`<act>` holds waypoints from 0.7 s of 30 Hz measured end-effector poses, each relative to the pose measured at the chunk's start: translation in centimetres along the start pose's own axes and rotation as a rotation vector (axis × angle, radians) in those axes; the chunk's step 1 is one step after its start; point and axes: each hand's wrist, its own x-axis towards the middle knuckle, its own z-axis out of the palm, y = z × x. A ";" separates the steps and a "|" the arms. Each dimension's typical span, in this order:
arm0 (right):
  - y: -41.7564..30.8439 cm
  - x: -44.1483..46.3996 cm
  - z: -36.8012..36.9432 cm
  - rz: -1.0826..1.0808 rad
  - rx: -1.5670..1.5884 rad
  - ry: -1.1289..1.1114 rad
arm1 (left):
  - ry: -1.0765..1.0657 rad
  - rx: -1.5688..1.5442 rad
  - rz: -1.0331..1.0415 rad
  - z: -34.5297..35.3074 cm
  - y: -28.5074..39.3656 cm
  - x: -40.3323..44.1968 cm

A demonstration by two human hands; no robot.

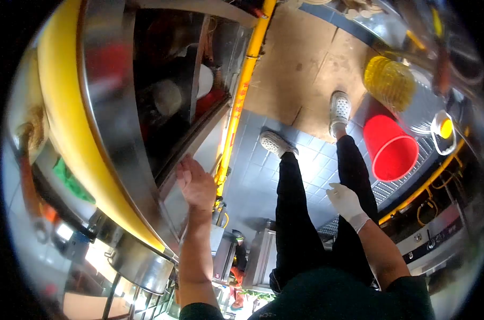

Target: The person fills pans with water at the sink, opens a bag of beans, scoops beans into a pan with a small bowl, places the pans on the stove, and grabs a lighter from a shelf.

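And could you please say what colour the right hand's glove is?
The glove is white, as the head view shows.

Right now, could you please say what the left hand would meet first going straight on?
The left hand likely meets the cabinet edge first, though depth is unclear and they may touch.

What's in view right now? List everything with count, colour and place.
cabinet: 1, silver with dark interior, left
curved strip: 1, yellow, far left
pipes: at least 2, yellow, beside cabinet and right
cardboard: count unclear, brown, floor, top
floor tiles: many, blue-grey, centre
bucket: 1, red, right
container: 1, translucent yellow, beyond bucket
pot: 1, silver, lower left
blurred edges: more items, uncountable
shoes: 2, off-white, on floor
trousers: 1 pair, black, lower centre
left hand: 1, bare, at cabinet edge
right hand: 1, white-gloved, over right leg
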 end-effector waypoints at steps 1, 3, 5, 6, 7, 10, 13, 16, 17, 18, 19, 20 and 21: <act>-0.5 0.8 0.1 -0.003 0.008 -0.002 | 0.024 -0.029 -0.023 -0.3 0.5 0.1; -1.2 3.0 1.0 -0.010 0.026 -0.009 | 0.055 -0.217 -0.118 -1.7 1.9 1.5; -0.3 6.2 2.9 -0.079 0.085 0.018 | 0.212 -0.525 -0.065 -2.4 2.8 3.4; 0.2 7.8 4.2 -0.120 0.094 0.040 | 0.272 -0.578 -0.041 -3.6 3.2 4.5; 0.2 9.3 5.6 -0.160 0.107 0.063 | 0.334 -0.631 -0.014 -4.6 3.7 5.8; -1.4 13.8 7.8 -0.190 0.159 0.057 | 0.460 -0.709 -0.017 -5.5 4.6 9.3; -2.6 17.1 9.1 -0.187 0.273 0.030 | 0.672 -0.395 -0.037 -5.3 3.3 14.0; -3.4 19.4 9.6 -0.214 0.306 0.051 | 0.815 -0.150 -0.118 -4.7 0.0 18.6; -3.3 20.1 10.0 -0.260 0.287 0.079 | 0.796 -0.092 -0.149 -4.6 -1.2 20.0; -3.3 20.4 10.2 -0.274 0.316 0.064 | 0.777 -0.040 -0.182 -4.7 -2.4 21.3; -4.0 20.3 9.7 -0.286 0.342 0.050 | 0.757 0.009 -0.216 -4.7 -3.1 22.4; -4.5 20.4 9.7 -0.297 0.365 0.041 | 0.582 0.036 -0.246 -4.4 -3.6 23.2; -5.0 20.4 9.6 -0.308 0.384 0.032 | 0.406 0.059 -0.279 -4.0 -4.1 23.8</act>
